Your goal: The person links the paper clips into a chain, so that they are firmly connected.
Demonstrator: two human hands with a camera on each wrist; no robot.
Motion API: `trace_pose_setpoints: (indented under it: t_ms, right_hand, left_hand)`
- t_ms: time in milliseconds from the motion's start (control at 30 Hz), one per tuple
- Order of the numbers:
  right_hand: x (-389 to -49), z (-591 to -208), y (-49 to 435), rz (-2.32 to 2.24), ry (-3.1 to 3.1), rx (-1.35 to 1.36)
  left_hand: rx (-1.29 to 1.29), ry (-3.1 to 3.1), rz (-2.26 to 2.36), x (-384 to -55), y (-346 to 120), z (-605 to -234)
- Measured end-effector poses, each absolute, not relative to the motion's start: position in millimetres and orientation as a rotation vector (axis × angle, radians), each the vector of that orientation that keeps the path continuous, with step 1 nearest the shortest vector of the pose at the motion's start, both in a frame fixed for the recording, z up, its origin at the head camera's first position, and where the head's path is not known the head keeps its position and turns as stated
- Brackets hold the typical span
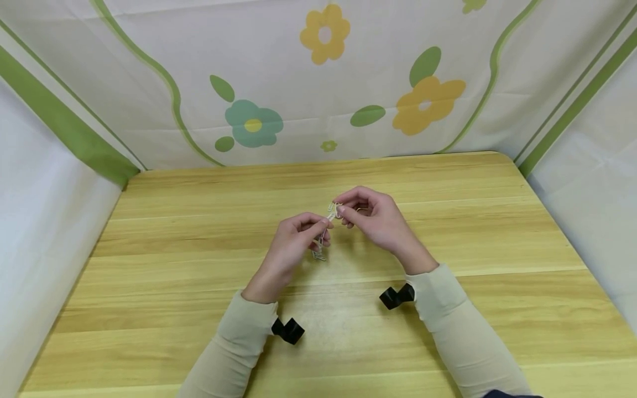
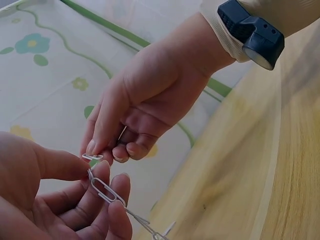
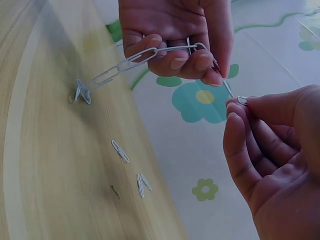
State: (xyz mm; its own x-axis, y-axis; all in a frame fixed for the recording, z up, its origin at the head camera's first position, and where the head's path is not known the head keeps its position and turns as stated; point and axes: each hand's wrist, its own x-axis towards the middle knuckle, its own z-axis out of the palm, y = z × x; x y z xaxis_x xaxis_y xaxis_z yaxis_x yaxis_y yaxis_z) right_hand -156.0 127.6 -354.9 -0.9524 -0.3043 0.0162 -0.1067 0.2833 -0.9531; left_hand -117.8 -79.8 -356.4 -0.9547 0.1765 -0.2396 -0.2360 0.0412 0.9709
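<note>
Past two beige fabric sleeves point(image 1: 244, 337), we see the left hand point(image 1: 298, 235) grasping a chain of silvery-white, round-ended wire paperclips point(image 3: 137, 61) above the table's middle; the right hand point(image 1: 375, 218) pinches a pale wire clip point(image 3: 242, 100) at its upper end, though whether linked we cannot tell. The chain's long axis slants down toward the near edge of the yellow-brown wood-grain table point(image 1: 164, 265). Behind the table, we find a creased white flower-printed cloth point(image 1: 298, 99).
</note>
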Motion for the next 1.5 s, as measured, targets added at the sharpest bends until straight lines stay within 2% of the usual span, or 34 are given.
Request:
trace_pose_setpoints:
  t_ms: [267, 933, 1500]
  right_hand:
    - [-154.1, -357.7, 125.1, -1.661, 2.457, -0.466]
    - [-154.1, -357.8, 125.8, -1.573, 2.582, -0.605]
    - [-159.2, -356.9, 134.2, -1.813, 2.444, -0.438]
  left_hand:
    - [-0.021, 1.984, 1.978, -119.4, -81.2, -358.0]
    - [-0.111, 1.867, 2.103, -119.1, -83.0, -357.3]
    - [-0.158, 1.95, 2.084, -119.6, -81.2, -359.0]
